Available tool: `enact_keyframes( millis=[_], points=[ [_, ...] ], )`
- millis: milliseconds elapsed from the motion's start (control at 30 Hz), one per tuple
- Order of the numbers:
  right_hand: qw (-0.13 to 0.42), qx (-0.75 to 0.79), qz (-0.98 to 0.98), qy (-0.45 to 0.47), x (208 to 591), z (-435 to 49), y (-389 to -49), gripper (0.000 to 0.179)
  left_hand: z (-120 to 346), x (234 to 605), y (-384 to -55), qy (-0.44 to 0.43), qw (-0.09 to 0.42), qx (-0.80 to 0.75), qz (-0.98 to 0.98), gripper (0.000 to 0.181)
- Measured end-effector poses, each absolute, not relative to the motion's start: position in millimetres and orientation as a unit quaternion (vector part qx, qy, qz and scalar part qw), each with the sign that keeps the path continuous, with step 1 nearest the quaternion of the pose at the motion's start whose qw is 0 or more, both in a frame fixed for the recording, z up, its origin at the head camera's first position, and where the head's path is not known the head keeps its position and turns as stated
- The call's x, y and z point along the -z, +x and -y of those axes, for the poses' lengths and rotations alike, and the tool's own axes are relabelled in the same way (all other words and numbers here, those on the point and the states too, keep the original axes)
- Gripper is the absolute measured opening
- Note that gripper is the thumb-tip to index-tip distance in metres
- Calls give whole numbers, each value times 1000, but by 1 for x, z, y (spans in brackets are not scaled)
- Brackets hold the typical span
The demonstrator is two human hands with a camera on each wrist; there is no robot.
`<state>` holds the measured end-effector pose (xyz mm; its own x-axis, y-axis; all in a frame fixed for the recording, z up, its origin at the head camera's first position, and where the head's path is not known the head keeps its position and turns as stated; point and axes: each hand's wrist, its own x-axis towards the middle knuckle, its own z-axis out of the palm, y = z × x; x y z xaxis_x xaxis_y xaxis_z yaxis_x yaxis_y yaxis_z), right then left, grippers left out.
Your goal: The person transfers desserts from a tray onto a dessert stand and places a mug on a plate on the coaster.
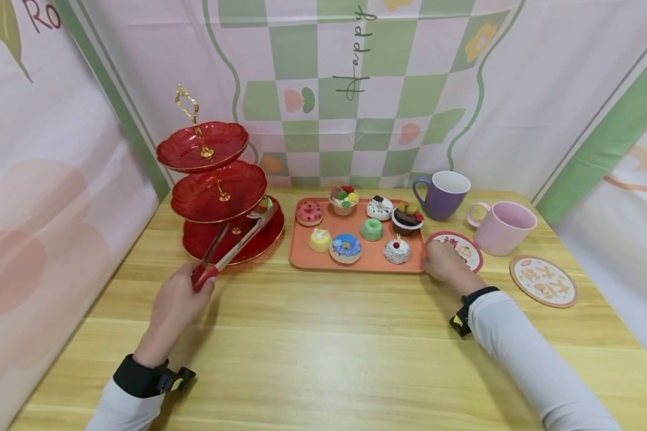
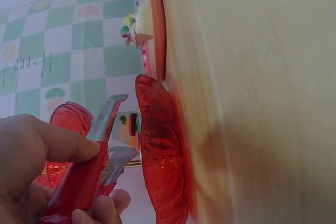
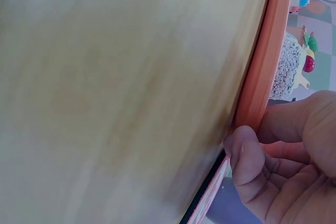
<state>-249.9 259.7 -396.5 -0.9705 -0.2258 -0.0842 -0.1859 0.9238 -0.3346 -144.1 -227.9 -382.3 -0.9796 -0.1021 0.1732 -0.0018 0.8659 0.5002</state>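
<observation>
My left hand [image 1: 180, 299] grips red-handled metal tongs [image 1: 242, 240]. Their arms stand apart and reach over the bottom plate [image 1: 248, 254] of a red three-tier stand. One tong tip is right at a small dessert [image 1: 266, 204] with green and yellow topping, partly hidden at the back of that plate. From the left wrist, the dessert [image 2: 129, 127] shows just past the spread tong tips. At the front right corner of the orange tray [image 1: 356, 267], my right hand [image 1: 446, 263] pinches the rim between thumb and fingers. Toy donuts and cakes, including a blue donut [image 1: 346, 247], sit on the tray.
Above the bottom plate rise the stand's middle plate [image 1: 205, 194], top plate [image 1: 186, 151] and gold handle [image 1: 187, 106]. A purple mug [image 1: 446, 200], a pink mug [image 1: 504, 230] and two round coasters, one a pale coaster [image 1: 543, 281], lie right of the tray. A patterned cloth [image 1: 356, 72] hangs behind.
</observation>
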Motion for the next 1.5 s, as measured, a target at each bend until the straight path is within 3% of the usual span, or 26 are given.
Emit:
enact_keyframes(
  millis=[667, 1500],
  points=[
    [42, 161, -980, -107, 394, -266, -248, 6, 206, 381, -130, 6, 90, 270, 959, 37],
    [48, 164, -978, -117, 397, -259, -248, 7, 176, 385, -161, -21, 56, 259, 964, 31]
  ],
)
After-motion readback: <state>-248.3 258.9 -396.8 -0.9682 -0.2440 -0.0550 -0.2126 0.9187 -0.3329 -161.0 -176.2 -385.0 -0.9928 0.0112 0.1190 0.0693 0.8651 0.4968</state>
